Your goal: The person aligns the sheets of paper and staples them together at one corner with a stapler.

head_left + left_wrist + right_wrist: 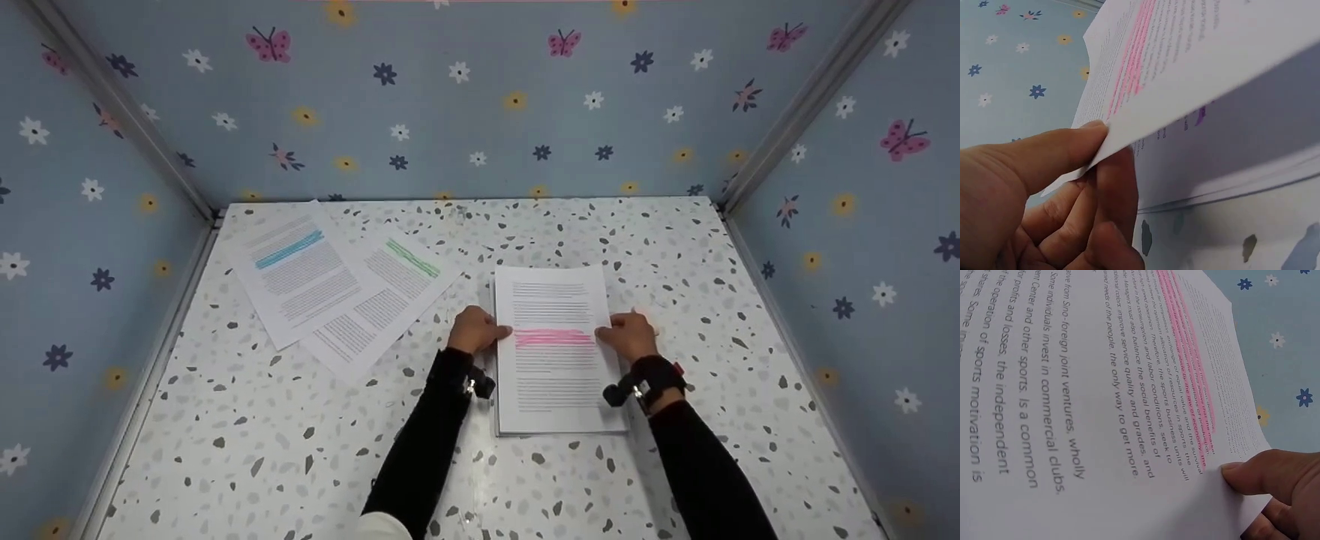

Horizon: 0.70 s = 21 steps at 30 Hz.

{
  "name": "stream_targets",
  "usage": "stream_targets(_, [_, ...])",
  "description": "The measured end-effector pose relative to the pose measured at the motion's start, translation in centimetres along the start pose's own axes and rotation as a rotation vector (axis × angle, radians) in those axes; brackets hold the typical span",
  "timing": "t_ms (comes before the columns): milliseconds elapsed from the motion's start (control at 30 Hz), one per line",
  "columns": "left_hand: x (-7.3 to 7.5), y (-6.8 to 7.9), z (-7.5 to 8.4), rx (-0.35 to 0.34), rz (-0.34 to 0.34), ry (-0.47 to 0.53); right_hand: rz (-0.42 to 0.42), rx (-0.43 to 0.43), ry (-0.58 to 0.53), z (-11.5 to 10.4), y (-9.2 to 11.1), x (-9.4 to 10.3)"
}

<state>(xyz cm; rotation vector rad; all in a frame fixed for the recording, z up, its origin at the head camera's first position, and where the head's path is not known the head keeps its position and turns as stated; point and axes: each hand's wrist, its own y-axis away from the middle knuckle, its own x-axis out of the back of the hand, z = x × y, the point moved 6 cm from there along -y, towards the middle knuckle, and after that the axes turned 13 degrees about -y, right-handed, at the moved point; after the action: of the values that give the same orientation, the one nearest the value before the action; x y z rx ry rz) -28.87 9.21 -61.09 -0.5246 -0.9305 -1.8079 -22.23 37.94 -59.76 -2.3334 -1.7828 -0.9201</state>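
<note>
A printed sheet with pink highlighting (555, 382) is pinched at its left edge by my left hand (477, 330) and at its right edge by my right hand (630, 335). In the left wrist view, the left thumb lies on top of this sheet (1185, 67) and the fingers are beneath. That edge is lifted off a lower sheet (1185, 174) bearing a purple mark. The right wrist view has the right thumb (1252, 475) on the sheet's edge, with the other fingers partly hidden under it. Below, the paper stack (562, 433) shows only along its edges.
Left of the stack, a sheet with blue highlighting (300, 285) overlaps one with green highlighting (397, 292). They lie on the speckled white table (262, 450). Blue panels with flowers and butterflies (480, 112) enclose the back and both sides.
</note>
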Motion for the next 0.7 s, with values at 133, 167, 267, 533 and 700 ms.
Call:
stream_targets(133, [0.2,0.3,-0.1,-0.006,0.021,-0.020,0.013,0.029,0.024,0.1,-0.2,-0.1])
stream_targets(167, [0.2,0.3,-0.1,-0.007,0.026,-0.028,0.017,0.041,0.027,0.1,-0.3,-0.1])
stream_targets(267, [0.0,0.4,-0.3,-0.010,0.030,-0.025,0.023,0.078,0.027,0.1,-0.3,-0.1])
stream_targets(533, [-0.5,0.3,-1.1,0.047,0.030,-0.085,0.051,0.119,0.026,0.3,-0.2,-0.4])
stream_targets(700, [-0.3,0.3,-1.1,0.030,0.100,-0.140,0.059,0.104,0.003,0.7,-0.2,-0.6])
